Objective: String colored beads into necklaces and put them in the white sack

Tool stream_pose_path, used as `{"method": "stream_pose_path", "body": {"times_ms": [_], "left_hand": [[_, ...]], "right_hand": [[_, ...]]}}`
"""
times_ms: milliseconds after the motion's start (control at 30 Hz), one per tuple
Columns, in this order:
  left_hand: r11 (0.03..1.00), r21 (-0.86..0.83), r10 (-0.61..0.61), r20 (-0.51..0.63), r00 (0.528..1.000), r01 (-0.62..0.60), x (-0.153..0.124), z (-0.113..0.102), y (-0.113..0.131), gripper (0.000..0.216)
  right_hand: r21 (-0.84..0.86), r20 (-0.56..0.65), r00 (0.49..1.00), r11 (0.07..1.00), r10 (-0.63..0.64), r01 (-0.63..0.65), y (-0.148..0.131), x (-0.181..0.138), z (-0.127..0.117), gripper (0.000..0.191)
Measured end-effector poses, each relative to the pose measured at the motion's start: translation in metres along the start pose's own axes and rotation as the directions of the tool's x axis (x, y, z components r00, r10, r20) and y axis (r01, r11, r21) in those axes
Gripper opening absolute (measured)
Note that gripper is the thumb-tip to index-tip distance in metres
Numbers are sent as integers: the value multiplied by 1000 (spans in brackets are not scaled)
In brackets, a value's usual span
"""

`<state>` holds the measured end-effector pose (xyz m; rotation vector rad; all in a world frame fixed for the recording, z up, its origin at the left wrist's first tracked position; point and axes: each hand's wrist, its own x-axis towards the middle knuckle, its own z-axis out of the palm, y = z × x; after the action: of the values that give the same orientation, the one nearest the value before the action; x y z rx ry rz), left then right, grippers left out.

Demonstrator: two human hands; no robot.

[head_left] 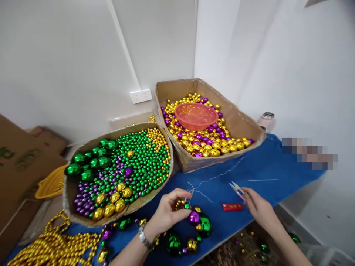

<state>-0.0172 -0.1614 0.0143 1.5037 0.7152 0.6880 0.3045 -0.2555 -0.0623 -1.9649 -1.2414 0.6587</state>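
Observation:
My left hand point(169, 211), with a metal watch on its wrist, pinches a strand of shiny beads point(194, 218) in purple, green and gold. White thread point(204, 193) comes out above its fingertips, with loose ends on the blue cloth. The larger green and gold balls of the strand hang or lie below that hand. In my right hand point(260, 210) are small pointed scissors point(236, 188), blades slightly apart and aimed up and left, clear of the thread. Between the hands a small red packet point(232, 207) lies on the cloth.
A cardboard box point(116, 218) of green, purple and gold beads stands left. Behind it, a taller box point(235, 114) holds gold and purple balls and a pink bowl point(194, 123). Gold bead strings point(55, 245) pile front left. A needle-like white line point(263, 180) lies right, near the table edge.

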Motion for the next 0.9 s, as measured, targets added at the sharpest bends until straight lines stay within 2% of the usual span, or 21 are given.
{"method": "stream_pose_path", "body": {"times_ms": [67,133,167,267,367,500,667,733,800,900], "left_hand": [[1000,3,14,6,1000,-14,0,-1,2,38],[1000,-5,22,15,1000,-21,0,-2,3,40],[1000,-13,23,21,1000,-23,0,-3,4,41],[999,-47,20,35,999,-19,0,-2,4,43],[995,-99,21,50,999,-16,0,-1,2,43],[988,-153,31,73,997,-20,1,0,0,43],[990,-141,33,63,998,-24,2,1,1,43],[993,-118,13,40,999,-8,2,-1,2,44],[991,-133,-22,17,1000,24,2,-4,1,45],[974,-218,-70,-8,998,67,1,-9,-3,48]], "right_hand": [[93,153,988,996,-4,-11,-33,-9,14,36],[230,383,923,971,-27,-68,-70,-19,26,40],[268,445,890,963,-98,-28,-87,-22,31,38],[313,480,823,936,-304,163,-125,-26,40,32],[305,469,791,912,-393,273,-137,-22,45,31],[294,460,768,893,-446,342,-141,-19,52,30],[243,410,776,877,-479,414,-138,-23,51,29],[116,333,818,882,-469,458,-121,-17,47,31],[-99,198,876,880,-439,464,-90,-5,41,35],[-314,46,936,885,-349,345,-35,17,29,40]]}}
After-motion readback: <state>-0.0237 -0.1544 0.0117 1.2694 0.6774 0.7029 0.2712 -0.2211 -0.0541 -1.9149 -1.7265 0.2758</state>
